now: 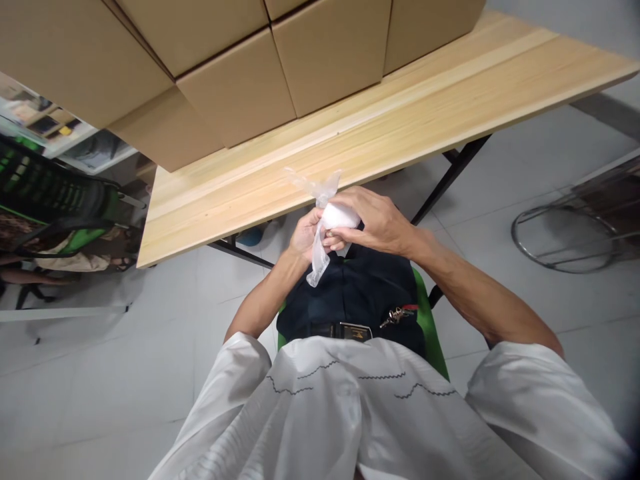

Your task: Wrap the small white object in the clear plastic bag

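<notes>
Left hand [306,235] and right hand [376,223] both clamp one white object [339,215] in one clear plastic bag [318,257] beside four cardboard boxes [240,93]

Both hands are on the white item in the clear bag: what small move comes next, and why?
Probably slide the white item deeper into the clear plastic bag: the right hand covers it, the left hand pinches the film, and loose ends trail above and below.

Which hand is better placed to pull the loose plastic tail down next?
Probably the left hand: the clear plastic bag hangs beside its fingers, while the right hand is wrapped over the white bundle.
</notes>
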The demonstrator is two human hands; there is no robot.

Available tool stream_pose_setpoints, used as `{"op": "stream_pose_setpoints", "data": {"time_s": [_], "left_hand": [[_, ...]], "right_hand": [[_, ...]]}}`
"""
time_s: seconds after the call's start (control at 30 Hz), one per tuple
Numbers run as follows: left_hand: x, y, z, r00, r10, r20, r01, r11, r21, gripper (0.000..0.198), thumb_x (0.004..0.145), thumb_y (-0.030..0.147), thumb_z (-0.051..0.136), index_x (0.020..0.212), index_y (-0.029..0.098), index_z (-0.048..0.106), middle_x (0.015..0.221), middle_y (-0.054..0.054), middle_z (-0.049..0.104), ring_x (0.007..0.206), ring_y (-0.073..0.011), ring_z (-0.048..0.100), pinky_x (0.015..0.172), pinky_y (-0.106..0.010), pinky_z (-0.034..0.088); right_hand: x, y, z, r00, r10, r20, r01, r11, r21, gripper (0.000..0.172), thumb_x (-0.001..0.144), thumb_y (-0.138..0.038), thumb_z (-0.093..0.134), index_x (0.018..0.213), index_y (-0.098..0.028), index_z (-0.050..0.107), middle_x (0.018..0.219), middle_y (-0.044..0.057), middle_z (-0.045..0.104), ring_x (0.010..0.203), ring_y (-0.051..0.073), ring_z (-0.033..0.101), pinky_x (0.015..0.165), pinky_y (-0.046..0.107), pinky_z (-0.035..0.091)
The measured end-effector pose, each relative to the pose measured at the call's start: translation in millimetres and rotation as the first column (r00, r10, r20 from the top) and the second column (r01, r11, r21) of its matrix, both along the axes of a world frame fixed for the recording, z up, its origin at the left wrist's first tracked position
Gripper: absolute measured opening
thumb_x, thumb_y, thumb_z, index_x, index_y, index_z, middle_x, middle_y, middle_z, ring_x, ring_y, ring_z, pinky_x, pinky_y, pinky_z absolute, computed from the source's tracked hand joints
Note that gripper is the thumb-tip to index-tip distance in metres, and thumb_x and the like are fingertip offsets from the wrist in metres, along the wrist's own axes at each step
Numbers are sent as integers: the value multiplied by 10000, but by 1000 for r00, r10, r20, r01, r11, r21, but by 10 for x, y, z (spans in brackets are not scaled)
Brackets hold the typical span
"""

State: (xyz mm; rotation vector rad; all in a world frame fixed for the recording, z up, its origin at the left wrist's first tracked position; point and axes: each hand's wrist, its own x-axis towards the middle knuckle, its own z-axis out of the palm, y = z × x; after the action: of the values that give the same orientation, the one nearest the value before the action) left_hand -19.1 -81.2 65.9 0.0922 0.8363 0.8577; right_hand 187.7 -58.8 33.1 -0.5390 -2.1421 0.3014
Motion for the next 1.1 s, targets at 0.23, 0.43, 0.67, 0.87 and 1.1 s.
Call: {"op": "stream_pose_setpoints", "data": {"time_s": [0.23, 0.43, 0.67, 0.87, 1.1], "left_hand": [[-102, -8, 99, 992, 127, 26, -130, 973, 190, 681, 1303, 455, 349, 654, 250, 363, 595, 46, 351, 408, -95, 320, 483, -265, 353], [-159, -26, 162, 983, 174, -58, -152, 951, 270, 725, 1255, 620, 553, 660, 256, 354, 601, 69, 289, 432, -89, 255, 478, -267, 335], [-41, -41, 86, 986, 115, -124, -78, 959, 271, 657, 1245, 628, 567, 715, 242, 559, 559, 69, 350, 414, -102, 295, 490, -285, 388], [78, -103, -11, 978, 112, -175, -42, 931, 362, 666, 1279, 403, 437, 638, 249, 533, 492, 37, 367, 402, -132, 345, 501, -307, 387], [69, -136, -21, 987, 26, -160, 32, 936, 350, 773, 1284, 477, 469, 545, 269, 378, 512, -2, 377, 454, -137, 349, 572, -336, 412]], "right_hand": [[81, 52, 99, 967, -82, -240, 18, 966, -257, 725, 1124, -810, 774, 1636, -297, 766, 1510, 147, 840, 1281, 348, 842, 1185, 569, 728], [35, 69, 79, 909, -183, -375, -21, 877, -480, 654, 1087, -794, 820, 1511, -296, 836, 1367, 117, 884, 1196, 317, 855, 1117, 539, 748], [-202, -134, 102, 956, -51, -289, -92, 883, -461, 886, 1074, -829, 810, 1726, -240, 702, 1657, 200, 789, 1448, 388, 792, 1263, 590, 671], [-323, -246, 38, 949, -120, -291, -58, 842, -536, 1060, 1038, -889, 827, 1822, -214, 599, 1651, 206, 788, 1351, 389, 828, 1180, 559, 711], [-333, -293, 86, 905, -146, -401, -173, 733, -658, 832, 1035, -894, 841, 1594, -281, 766, 1414, 91, 876, 971, 252, 862, 773, 371, 754]]}}
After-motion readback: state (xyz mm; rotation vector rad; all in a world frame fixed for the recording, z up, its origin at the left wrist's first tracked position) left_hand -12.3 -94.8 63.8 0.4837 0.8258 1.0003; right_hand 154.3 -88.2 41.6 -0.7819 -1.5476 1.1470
